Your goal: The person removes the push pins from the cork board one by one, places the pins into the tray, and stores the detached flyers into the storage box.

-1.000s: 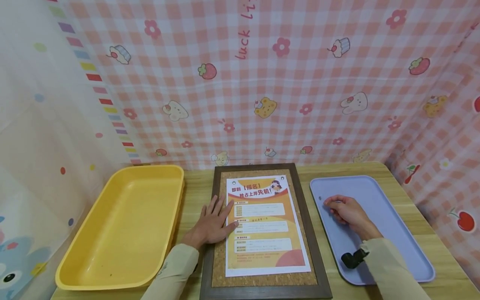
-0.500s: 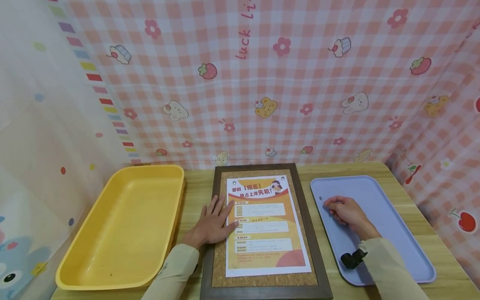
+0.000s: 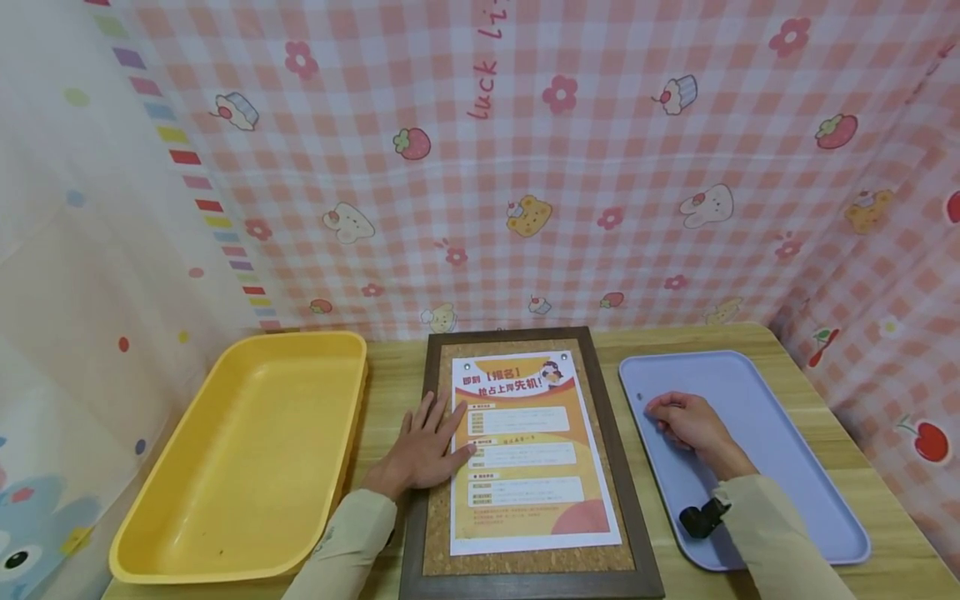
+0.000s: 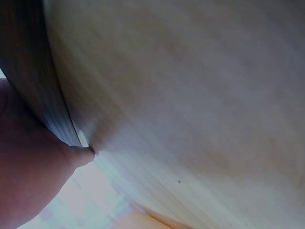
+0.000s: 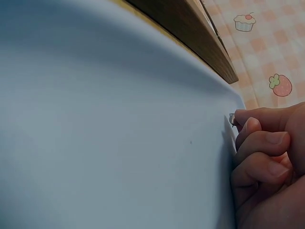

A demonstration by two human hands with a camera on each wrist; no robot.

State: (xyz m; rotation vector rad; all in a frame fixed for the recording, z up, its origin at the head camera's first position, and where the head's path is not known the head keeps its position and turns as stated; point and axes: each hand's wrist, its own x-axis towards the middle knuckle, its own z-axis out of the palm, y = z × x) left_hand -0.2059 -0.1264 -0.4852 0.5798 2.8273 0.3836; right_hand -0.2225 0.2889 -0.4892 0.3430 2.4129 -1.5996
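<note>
A small clear push pin (image 5: pixel 232 119) sits at the far left end of the lilac tray (image 3: pixel 787 500). My right hand (image 3: pixel 693 425) is over the tray with its fingers curled in, the index fingertip right beside the pin; a narrow gap shows between them in the head view. My left hand (image 3: pixel 427 446) lies flat with spread fingers on the left side of a framed cork board (image 3: pixel 525 565), its thumb and fingertips over the edge of an orange printed poster (image 3: pixel 558 492). Two pins (image 3: pixel 467 367) mark the poster's top corners.
To the left stands a deep yellow tray (image 3: pixel 255 467). A black wrist camera (image 3: pixel 703 518) hangs below my right sleeve, over the lilac tray. Behind the wooden table (image 3: pixel 397 367) rises a pink checked cloth (image 3: pixel 465 167), with more cloth at both sides.
</note>
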